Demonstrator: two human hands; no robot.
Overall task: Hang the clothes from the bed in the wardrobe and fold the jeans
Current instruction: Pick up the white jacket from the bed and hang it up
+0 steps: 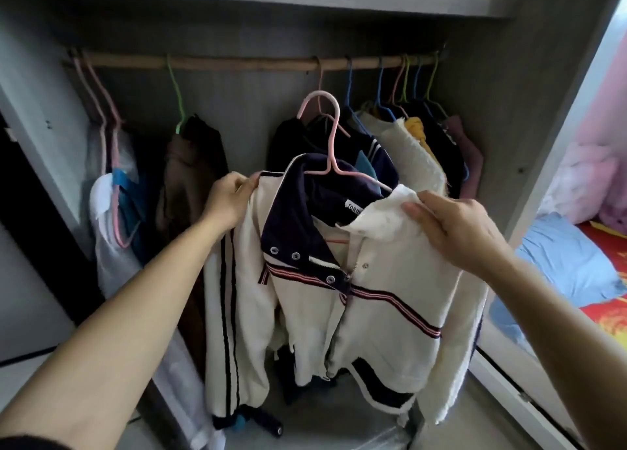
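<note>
While the cream jacket (373,280) is on the pink hanger (330,134), held in front of the wardrobe and below the rod (237,62), square it up first. Your left hand (229,200) has its fingers curled round the shoulder end. Your right hand (454,225) pinches the other shoulder's fabric. That side looks bunched off the hanger arm, so pull it over. Then lift the hook onto the bare rod right of the green hanger (174,93). Jeans aren't in view.

Left hand (228,201), right hand (456,227) and forearms are bare; a dark sleeve (23,444) edges the left arm.
</note>
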